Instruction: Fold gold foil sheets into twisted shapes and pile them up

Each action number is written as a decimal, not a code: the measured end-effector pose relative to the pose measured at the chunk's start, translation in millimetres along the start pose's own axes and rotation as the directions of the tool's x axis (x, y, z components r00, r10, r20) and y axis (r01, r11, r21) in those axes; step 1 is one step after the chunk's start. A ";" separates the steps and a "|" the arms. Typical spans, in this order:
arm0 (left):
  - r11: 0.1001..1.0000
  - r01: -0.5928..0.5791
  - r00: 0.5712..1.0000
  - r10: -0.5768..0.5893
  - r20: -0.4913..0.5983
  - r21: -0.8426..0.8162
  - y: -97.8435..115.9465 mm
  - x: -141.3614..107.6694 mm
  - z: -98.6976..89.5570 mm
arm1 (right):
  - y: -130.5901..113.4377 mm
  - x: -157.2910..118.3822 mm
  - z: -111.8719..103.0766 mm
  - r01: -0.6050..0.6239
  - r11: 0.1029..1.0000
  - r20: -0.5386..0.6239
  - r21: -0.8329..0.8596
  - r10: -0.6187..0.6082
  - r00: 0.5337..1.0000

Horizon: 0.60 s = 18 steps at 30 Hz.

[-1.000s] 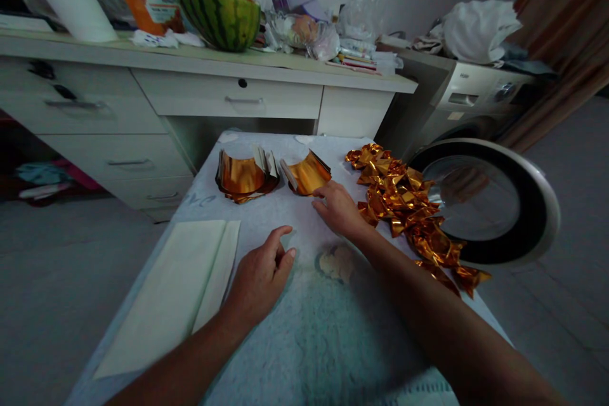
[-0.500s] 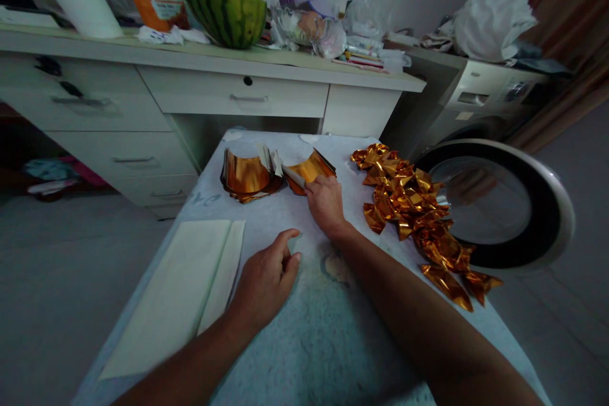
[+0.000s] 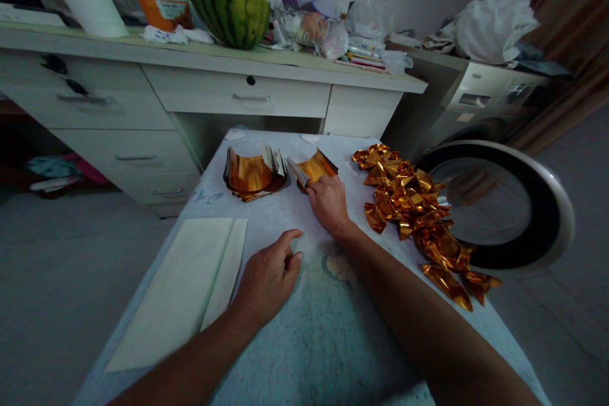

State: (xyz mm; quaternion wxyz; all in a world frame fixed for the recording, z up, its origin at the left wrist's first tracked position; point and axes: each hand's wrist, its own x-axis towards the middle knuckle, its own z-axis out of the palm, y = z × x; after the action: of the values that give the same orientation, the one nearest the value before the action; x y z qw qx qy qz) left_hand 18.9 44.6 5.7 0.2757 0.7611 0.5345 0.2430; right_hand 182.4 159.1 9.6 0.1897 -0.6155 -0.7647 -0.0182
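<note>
My right hand point(image 3: 330, 203) reaches to the far part of the table, its fingers closed at the near edge of a small curved stack of gold foil paper point(image 3: 321, 166). Its fingertips are partly hidden. Left of it lies a second, larger stack of gold foil paper point(image 3: 252, 174), curled up at the sides with pale backs showing. My left hand point(image 3: 271, 276) rests nearer to me over the table, thumb and forefinger apart, with nothing between them. Beside it on the left is a folded pale sheet point(image 3: 176, 292).
A heap of folded gold foil pieces point(image 3: 413, 203) runs along the right side of the cloth-covered table point(image 3: 304, 355). Beyond that edge hangs the open round door point(image 3: 547, 203) of a washing machine point(image 3: 476, 92). At the back, a desk point(image 3: 304, 66) carries a cut watermelon point(image 3: 233, 13) and clutter.
The near-left edge of the small foil stack has lifted and shifted slightly at my right hand. My left hand has stayed nearly still; the whole view has moved slightly.
</note>
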 end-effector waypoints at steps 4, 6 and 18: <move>1.000 0.008 1.000 -0.008 0.002 0.009 2.0 0.1 -1.2 | 0.6 0.0 -1.7 -0.033 0.999 -0.002 -0.013 0.033 0.999; 1.000 0.005 1.000 -0.005 -0.002 0.012 3.0 0.2 -1.8 | 0.8 1.8 -1.3 -0.061 0.998 -0.015 -0.013 0.061 0.998; 1.000 -0.022 1.000 0.023 -0.011 0.017 -0.9 0.0 0.7 | 6.5 7.5 -1.2 -0.048 0.990 -0.083 0.131 0.059 0.995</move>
State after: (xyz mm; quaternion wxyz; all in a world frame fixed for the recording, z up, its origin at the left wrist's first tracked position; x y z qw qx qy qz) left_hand 18.7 44.7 4.6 0.2638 0.7680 0.5294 0.2458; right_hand 187.6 167.3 11.7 0.2625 -0.6210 -0.7385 0.0097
